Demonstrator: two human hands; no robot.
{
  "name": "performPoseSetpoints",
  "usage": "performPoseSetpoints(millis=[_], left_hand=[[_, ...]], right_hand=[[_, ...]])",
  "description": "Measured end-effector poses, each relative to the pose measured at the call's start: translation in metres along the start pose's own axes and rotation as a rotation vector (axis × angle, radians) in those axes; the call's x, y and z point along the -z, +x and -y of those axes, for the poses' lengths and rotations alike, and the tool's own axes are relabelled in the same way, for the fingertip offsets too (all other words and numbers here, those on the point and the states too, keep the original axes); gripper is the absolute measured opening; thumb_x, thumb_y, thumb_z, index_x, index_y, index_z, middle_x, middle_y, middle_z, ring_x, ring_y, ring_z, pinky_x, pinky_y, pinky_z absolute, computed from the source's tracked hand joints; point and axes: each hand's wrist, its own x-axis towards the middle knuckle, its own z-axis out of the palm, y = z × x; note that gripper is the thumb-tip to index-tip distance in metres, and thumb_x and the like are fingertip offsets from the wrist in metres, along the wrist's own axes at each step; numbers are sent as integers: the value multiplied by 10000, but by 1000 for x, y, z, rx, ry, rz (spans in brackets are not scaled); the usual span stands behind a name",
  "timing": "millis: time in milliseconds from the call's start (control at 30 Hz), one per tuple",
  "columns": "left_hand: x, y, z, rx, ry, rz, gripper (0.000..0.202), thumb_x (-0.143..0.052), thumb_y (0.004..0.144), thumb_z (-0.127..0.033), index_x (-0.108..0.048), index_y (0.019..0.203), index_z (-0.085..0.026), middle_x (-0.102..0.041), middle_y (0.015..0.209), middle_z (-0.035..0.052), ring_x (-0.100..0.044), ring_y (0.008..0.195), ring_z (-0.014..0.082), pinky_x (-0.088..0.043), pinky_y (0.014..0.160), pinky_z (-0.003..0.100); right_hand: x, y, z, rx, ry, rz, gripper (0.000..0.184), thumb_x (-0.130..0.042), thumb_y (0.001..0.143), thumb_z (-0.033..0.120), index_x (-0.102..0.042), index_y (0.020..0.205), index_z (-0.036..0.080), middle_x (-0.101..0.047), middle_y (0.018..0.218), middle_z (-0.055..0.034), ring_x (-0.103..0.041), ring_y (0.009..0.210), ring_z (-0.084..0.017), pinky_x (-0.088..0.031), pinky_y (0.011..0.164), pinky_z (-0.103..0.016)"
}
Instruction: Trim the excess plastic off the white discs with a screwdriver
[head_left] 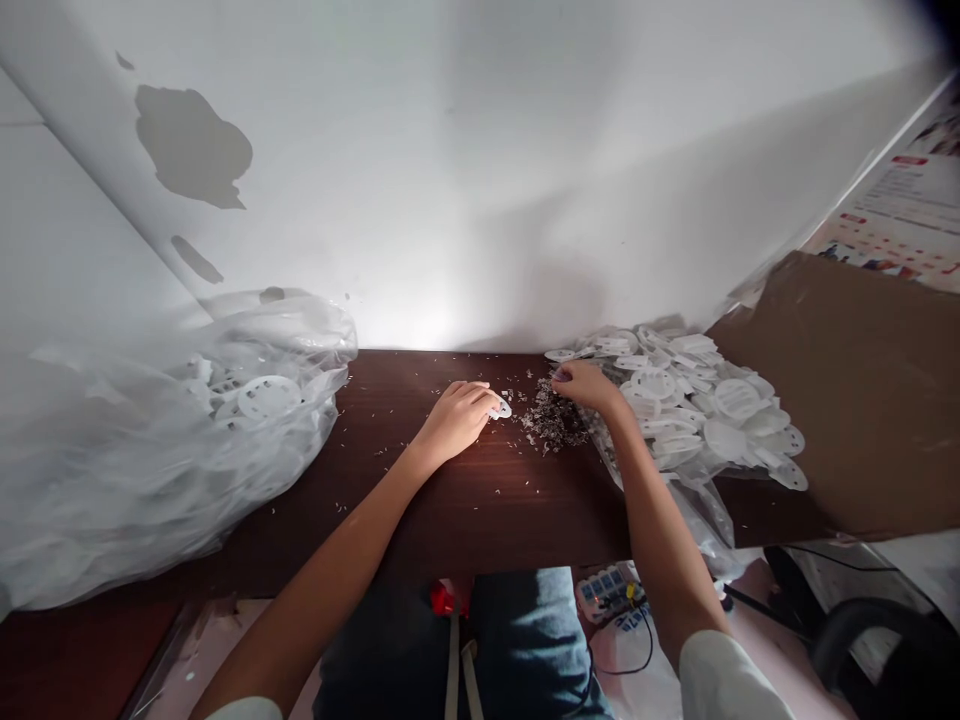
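My left hand rests on the dark wooden table with its fingers curled round a small white plastic disc, which pokes out at the fingertips. My right hand lies just to the right, fingers bent down, touching the table beside a heap of white plastic discs. What, if anything, those fingers hold is hidden. Between the two hands lies a small pile of grey plastic shavings.
A large clear plastic bag with more white discs fills the table's left side. A brown cardboard sheet leans at the right. A white wall stands right behind the table. A power strip and cables lie on the floor below.
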Motion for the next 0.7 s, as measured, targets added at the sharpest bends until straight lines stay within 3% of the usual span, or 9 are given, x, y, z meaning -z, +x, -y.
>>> performPoseSetpoints(millis=[100, 233, 367, 533, 700], left_hand=[[2, 1, -2, 8, -7, -5, 307, -581, 918, 22, -693, 1033, -240, -779, 1117, 42, -703, 1195, 262, -539, 1010, 463], [1, 3, -3, 14, -61, -10, 302, -573, 930, 9, -708, 1013, -247, -777, 1106, 36, -715, 1157, 236, -532, 1029, 441], [1, 3, -4, 18, -79, -8, 289, -585, 934, -5, -713, 1015, -252, -775, 1109, 33, -717, 1140, 230, -530, 1023, 429], [1, 3, -4, 1, -52, 11, 280, -560, 955, -14, -705, 1007, -248, -771, 1111, 39, -716, 1115, 231, -522, 1006, 436], [0, 2, -4, -26, -9, 15, 260, -529, 985, -36, -692, 1036, -233, -754, 1146, 53, -714, 1085, 227, -535, 991, 435]], right_hand=[[1, -2, -2, 28, -30, 98, 97, -631, 809, 222, -707, 769, 178, -738, 793, -49, -632, 743, -197, -378, 653, -274], [-2, -1, 2, 75, -4, 43, 169, -629, 855, 242, -774, 916, 180, -799, 978, -70, -692, 876, -224, -417, 703, -272], [-10, 1, 10, 79, -35, 38, 185, -664, 873, 253, -799, 975, 178, -812, 1025, -85, -713, 930, -238, -433, 733, -278], [-15, 2, 13, 95, -31, 55, 148, -663, 877, 251, -785, 906, 172, -804, 981, -88, -702, 894, -225, -430, 740, -280], [-14, 2, 11, 76, 183, -32, 175, -639, 867, 324, -701, 822, 167, -737, 865, -64, -640, 812, -205, -419, 724, -291]])
